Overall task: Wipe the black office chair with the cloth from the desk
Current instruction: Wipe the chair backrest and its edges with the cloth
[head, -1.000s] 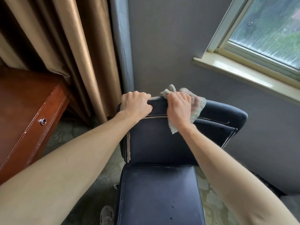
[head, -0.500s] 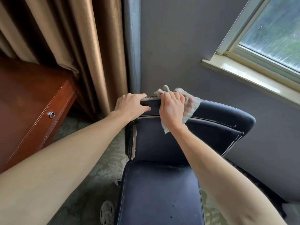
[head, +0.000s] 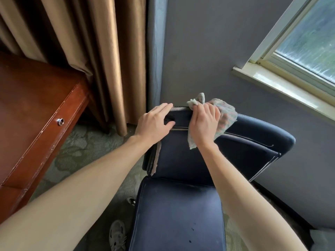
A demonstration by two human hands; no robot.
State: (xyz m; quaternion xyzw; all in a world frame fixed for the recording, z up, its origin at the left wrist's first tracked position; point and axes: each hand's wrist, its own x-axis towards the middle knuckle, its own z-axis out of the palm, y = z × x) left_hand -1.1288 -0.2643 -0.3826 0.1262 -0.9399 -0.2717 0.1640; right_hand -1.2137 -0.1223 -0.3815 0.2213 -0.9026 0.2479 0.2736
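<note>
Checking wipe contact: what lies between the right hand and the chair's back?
The cloth, held by the right hand against the top edge of the chair; the head view shows it.

The cloth point(head: 227, 115) lies on the back of the chair point(head: 181, 212) (desk point(head: 34, 105) left, curtain point(head: 101, 51) behind, window point(head: 310, 40) right).
</note>
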